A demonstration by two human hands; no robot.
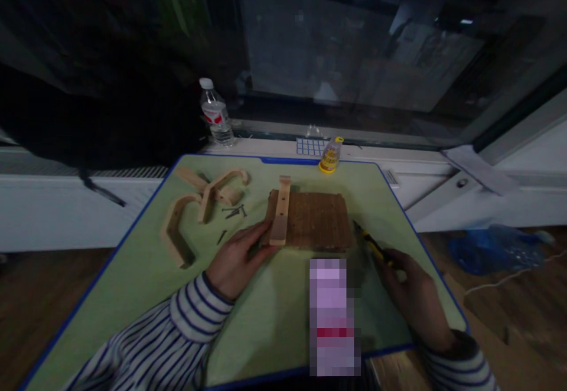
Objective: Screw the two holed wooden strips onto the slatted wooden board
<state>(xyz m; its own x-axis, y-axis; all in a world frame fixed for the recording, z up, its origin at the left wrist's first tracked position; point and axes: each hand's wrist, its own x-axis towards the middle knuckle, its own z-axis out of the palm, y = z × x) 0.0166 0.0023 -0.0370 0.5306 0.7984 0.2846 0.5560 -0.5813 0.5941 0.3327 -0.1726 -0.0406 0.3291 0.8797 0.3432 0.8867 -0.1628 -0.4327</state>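
The brown board (319, 220) is laid near the middle of the green worktop (261, 326), with a pale wooden hook (282, 211) set upright across its left end. The board's near left corner is held by the left hand (237, 258), fingers and thumb closed about it and the thumb brought close to the hook's lower end. By the right hand (411, 290), a yellow-and-black tool (374, 244) is gripped in closed fingers, its dark tip pointed at the board's right edge and kept just apart from it. To the left, more wooden hooks (175, 231) are grouped, with a small pile of screws (234, 209) beside them and a single screw (222, 236) placed nearer the left hand. A small yellow-capped bottle (330, 157) is stood at the worktop's far edge.
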